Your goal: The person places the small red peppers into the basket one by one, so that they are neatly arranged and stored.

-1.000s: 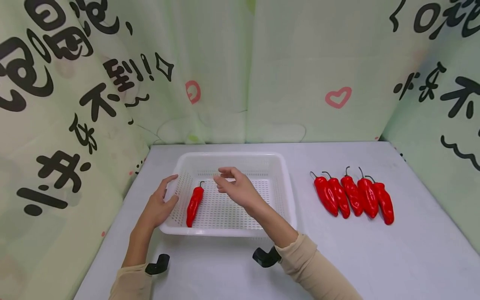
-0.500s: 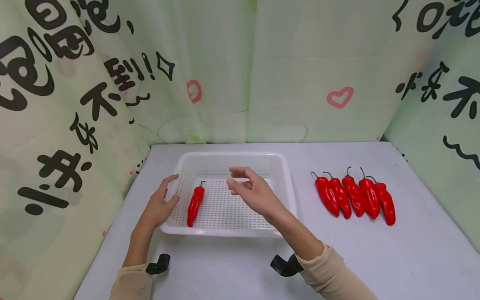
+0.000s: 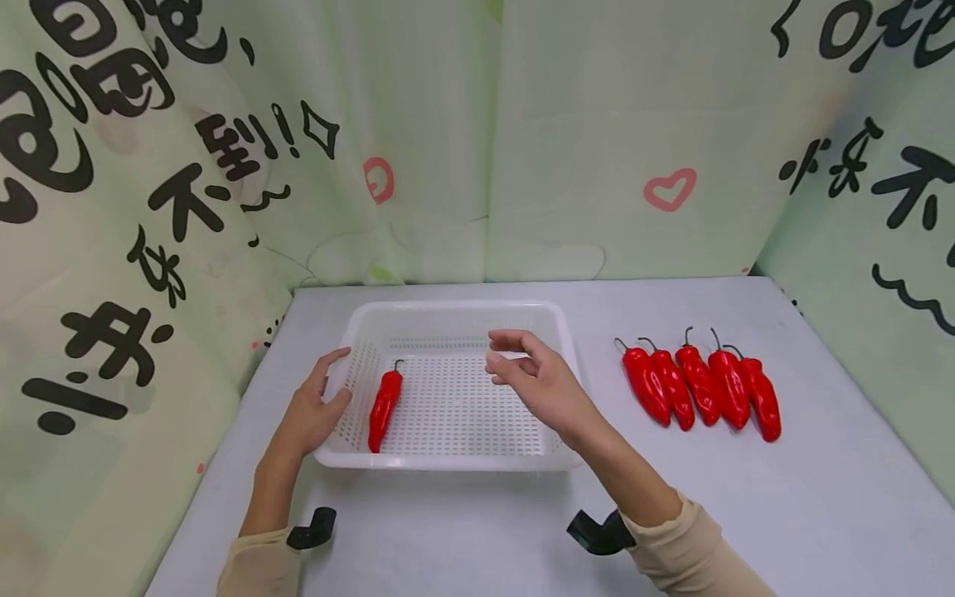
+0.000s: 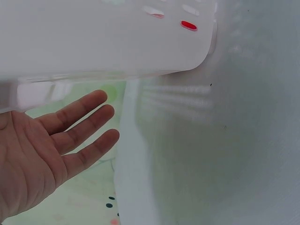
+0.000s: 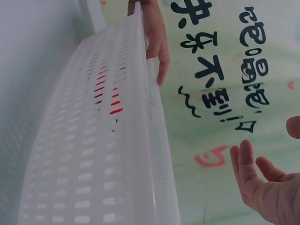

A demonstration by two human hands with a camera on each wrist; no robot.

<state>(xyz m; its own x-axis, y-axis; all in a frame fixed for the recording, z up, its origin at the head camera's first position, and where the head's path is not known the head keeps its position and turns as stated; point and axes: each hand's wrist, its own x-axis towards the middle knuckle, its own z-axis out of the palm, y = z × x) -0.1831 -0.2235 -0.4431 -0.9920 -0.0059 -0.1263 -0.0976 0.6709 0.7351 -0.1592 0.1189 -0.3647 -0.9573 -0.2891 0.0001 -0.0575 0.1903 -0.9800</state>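
Note:
A white perforated plastic basket point(image 3: 448, 463) stands on the table, with one red chili pepper point(image 3: 385, 410) lying in its left part. My left hand point(image 3: 311, 412) is at the basket's left rim, thumb and fingers spread; the left wrist view shows its fingers point(image 4: 84, 133) straight beside the basket wall. Over the right half of the basket hovers my right hand point(image 3: 539, 380), fingers loosely bent and holding nothing. In the right wrist view that hand point(image 5: 269, 180) appears with its fingers relaxed, beyond the basket's rim.
Several red chili peppers point(image 3: 700, 386) lie in a row on the table point(image 3: 671, 489) right of the basket, stems pointing away. A pale green curtain point(image 3: 597, 124) with black writing surrounds the table at the back and sides.
My right hand has moved right across the basket, away from the chili pepper inside. The left hand stays at the left rim. The view has shifted slightly.

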